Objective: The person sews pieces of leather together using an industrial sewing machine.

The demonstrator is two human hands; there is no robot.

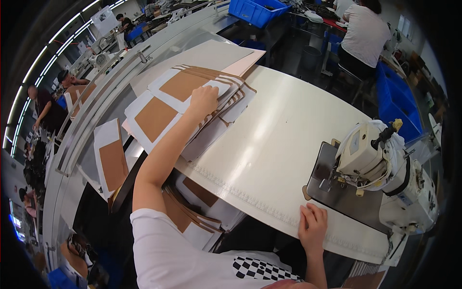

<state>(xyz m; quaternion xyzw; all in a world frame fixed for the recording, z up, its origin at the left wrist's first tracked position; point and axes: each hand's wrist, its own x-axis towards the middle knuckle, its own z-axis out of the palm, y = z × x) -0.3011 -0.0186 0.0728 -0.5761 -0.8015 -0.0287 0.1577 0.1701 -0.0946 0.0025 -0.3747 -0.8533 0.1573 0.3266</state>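
Observation:
My left arm reaches out to a stack of white and brown flat panels [156, 119] at the left end of the sewing table [269, 130]. My left hand [204, 101] is closed at the right edge of an upper panel [180, 86], its fingertips partly hidden. Striped edges of several layers fan out beside it. My right hand [314, 224] rests at the table's near edge with loosely bent fingers apart and nothing in it. Just beyond it is the dark bed plate [325, 168] of a white sewing machine [368, 154], with a small brown tab [306, 193] at the plate's corner.
Another white and brown panel [111, 159] leans left of my arm. More panels [192, 221] lie below the table edge near my lap. A metal rail [101, 94] runs along the left. Blue bins [257, 12] stand beyond, and a seated person [363, 36] works at far right.

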